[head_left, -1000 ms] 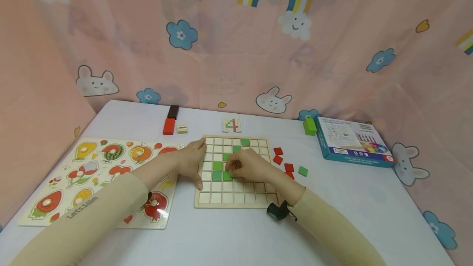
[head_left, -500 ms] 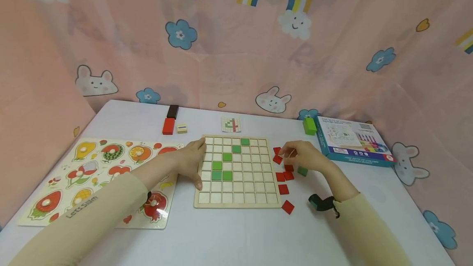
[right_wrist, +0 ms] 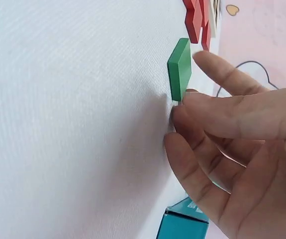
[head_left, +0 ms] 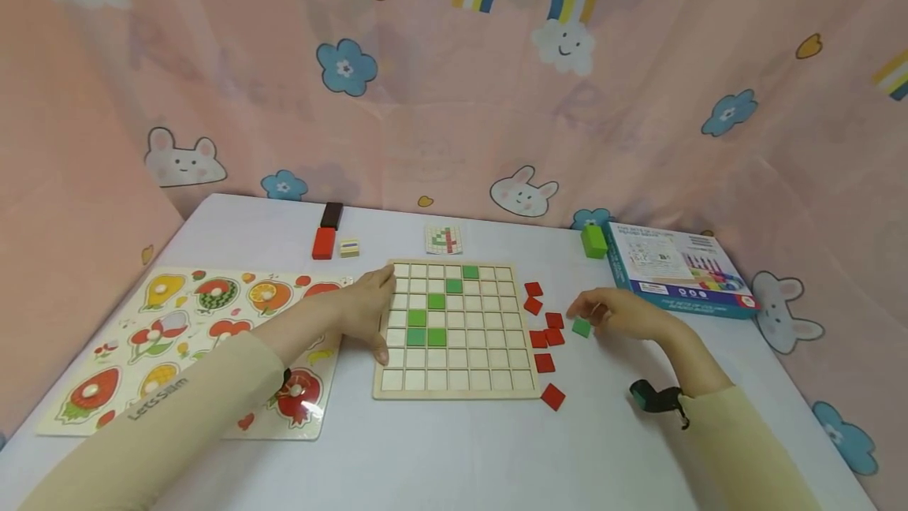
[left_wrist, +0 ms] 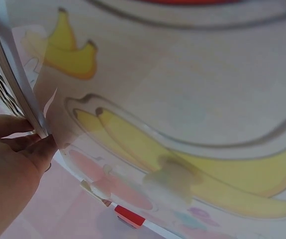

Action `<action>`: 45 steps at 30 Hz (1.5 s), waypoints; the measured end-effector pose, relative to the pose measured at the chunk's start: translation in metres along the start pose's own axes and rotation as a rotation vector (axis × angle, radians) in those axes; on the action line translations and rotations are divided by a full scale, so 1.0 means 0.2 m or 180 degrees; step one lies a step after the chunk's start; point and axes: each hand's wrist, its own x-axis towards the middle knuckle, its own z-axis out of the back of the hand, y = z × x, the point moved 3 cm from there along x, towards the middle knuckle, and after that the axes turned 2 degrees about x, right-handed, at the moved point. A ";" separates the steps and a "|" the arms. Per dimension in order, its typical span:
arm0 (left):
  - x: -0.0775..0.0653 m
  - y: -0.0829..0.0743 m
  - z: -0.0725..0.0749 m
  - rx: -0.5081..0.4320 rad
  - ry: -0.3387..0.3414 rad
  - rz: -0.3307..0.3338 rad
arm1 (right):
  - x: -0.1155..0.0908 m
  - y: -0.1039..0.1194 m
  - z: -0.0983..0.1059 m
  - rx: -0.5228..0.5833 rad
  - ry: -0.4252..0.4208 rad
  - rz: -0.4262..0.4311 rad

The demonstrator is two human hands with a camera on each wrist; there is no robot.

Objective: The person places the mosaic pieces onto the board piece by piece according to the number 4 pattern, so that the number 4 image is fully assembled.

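A wooden grid board (head_left: 454,395) lies on the table with several green tiles (head_left: 436,337) set in its squares in a stepped line. My left hand (head_left: 363,314) rests along the board's left edge, fingers and thumb spread. In the left wrist view its fingertips touch the board's side. At the right, my right hand (head_left: 620,312) hovers low beside a loose green tile (head_left: 581,328). The right wrist view has that green tile (right_wrist: 180,69) flat on the table, thumb tip right at its near corner and index finger reaching past it. Several loose red tiles (head_left: 544,363) lie by the board's right edge.
Left of the board lies a fruit puzzle board (head_left: 234,353), partly under the left forearm. Behind are a small pattern card (head_left: 444,240), a red block (head_left: 323,243), a black block (head_left: 332,215) and a green block (head_left: 593,242). A flat box (head_left: 681,268) stands back right.
My right hand has left the grid board, passed over the red tiles and moved right to the loose green tile. The left hand has stayed at the board's left edge.
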 end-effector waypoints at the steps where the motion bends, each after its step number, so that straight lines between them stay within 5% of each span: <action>1: 0.00 0.00 0.00 0.0003 0.0002 0.0002 | 0.00 0.00 0.00 0.0007 0.0025 0.0008; 13: 0.01 0.00 -0.01 0.0067 -0.0007 -0.0016 | 0.01 -0.03 0.01 -0.0130 -0.0163 -0.0187; 22: 0.00 0.00 0.00 0.0078 0.0009 -0.0004 | 0.03 0.01 0.02 -0.0063 -0.0455 0.0008; 27: 0.00 0.00 0.00 0.0106 -0.0005 -0.0001 | 0.09 0.12 -0.04 0.0096 -0.0620 0.0141; 45: 0.00 0.01 0.00 0.0081 -0.0026 -0.0003 | 0.31 0.63 -0.34 0.0308 -0.0257 0.0742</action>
